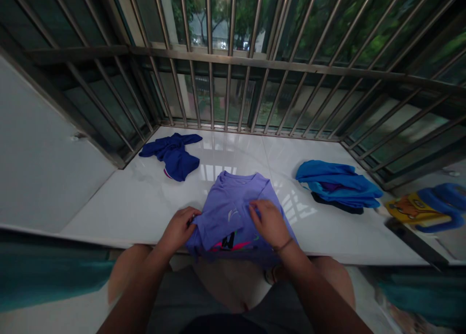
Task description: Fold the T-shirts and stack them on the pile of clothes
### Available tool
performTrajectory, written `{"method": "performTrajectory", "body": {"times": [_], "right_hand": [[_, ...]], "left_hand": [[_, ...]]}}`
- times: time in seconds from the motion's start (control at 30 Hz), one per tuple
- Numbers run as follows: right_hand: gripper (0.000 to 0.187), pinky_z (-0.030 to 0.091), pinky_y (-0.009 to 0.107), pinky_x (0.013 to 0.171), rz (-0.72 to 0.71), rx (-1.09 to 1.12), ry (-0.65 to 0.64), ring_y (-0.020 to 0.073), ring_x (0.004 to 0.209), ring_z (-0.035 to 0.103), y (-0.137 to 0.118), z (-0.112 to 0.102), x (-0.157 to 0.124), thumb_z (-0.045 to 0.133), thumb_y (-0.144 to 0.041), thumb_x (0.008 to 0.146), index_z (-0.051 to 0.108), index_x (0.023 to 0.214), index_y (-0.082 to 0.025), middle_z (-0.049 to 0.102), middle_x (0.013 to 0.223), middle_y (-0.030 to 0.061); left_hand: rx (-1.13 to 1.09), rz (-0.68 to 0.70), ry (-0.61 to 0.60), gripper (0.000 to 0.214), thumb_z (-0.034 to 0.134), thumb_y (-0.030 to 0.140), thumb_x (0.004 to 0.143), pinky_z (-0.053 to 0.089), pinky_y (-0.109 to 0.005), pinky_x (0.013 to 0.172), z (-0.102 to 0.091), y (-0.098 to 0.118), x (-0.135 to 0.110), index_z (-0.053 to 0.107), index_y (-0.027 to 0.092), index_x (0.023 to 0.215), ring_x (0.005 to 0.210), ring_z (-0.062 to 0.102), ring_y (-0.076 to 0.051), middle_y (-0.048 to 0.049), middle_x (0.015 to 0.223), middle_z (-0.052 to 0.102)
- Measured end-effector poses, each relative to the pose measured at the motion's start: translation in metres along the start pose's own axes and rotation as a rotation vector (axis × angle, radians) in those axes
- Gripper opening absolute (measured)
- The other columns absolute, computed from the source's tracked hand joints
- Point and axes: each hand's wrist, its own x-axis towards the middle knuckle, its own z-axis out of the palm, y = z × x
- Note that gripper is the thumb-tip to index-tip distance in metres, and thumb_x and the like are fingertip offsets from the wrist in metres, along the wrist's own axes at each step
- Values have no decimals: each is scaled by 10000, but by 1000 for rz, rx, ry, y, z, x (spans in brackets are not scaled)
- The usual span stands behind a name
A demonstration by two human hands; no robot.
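Note:
A purple long-sleeved shirt [227,193] lies in front of me with its neckline pointing away. Its left part is folded inward, showing a small white logo, and a bright pink, green and black print peeks out near the lower edge. My left hand [180,227] pinches the folded fabric at the shirt's left side. Over the right part of the shirt is my right hand [268,223], fingers bent, thumb and forefinger a little apart. No cloth shows between them. The shirt's bottom hangs over the ledge's front edge.
The white glossy ledge [138,212] ends at a barred window [233,59]. A crumpled dark blue garment [178,157] lies back left. Blue folded clothes [335,181] are stacked at right, beside a yellow and blue bottle [418,208] and a dark flat object [415,242].

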Motion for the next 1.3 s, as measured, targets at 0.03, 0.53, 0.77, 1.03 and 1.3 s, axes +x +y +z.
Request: {"method": "performTrajectory", "body": {"times": [0.03, 0.53, 0.77, 1.03, 1.3], "right_hand": [[356, 567, 385, 1086, 35, 15, -67, 262, 1164, 768, -16, 1, 22, 474, -373, 1176, 769, 1295, -213, 829, 1253, 122], [334, 613, 456, 1083, 230, -10, -248, 260, 1212, 758, -75, 76, 221, 647, -445, 1156, 758, 1308, -170, 782, 1330, 136], [386, 665, 471, 997, 176, 115, -176, 250, 1149, 754, -55, 64, 221, 752, -455, 1100, 721, 1372, -183, 742, 1358, 100], [339, 602, 400, 968, 90, 132, 134, 268, 1003, 776, 13, 2, 49, 508, -420, 1139, 772, 1060, -222, 832, 1054, 104], [501, 571, 566, 1181, -122, -148, 218, 374, 1371, 695, 46, 33, -124, 683, -535, 1084, 733, 1465, -213, 718, 1513, 189]], "left_hand": [[2, 3, 1, 378, 581, 158, 812, 573, -402, 910, 1, 0, 0, 753, 248, 1137, 903, 722, -268, -55, 977, 761], [-14, -57, 40, 185, 585, 95, 756, 473, -368, 844, -3, 4, 3, 553, 253, 848, 810, 652, -227, -7, 832, 670], [35, -89, 61, 414, 592, 99, 859, 513, -443, 982, -2, 8, 3, 802, 256, 1179, 931, 715, -257, -40, 961, 723], [198, -40, 160, 201, 634, 302, 1038, 554, -462, 997, 0, 13, 6, 809, 246, 957, 1048, 727, -281, -94, 1114, 745], [203, 177, 226, 247, 668, 352, 1068, 552, -531, 1152, 4, 9, -5, 830, 268, 1234, 1284, 744, -321, -122, 1373, 798]]}}
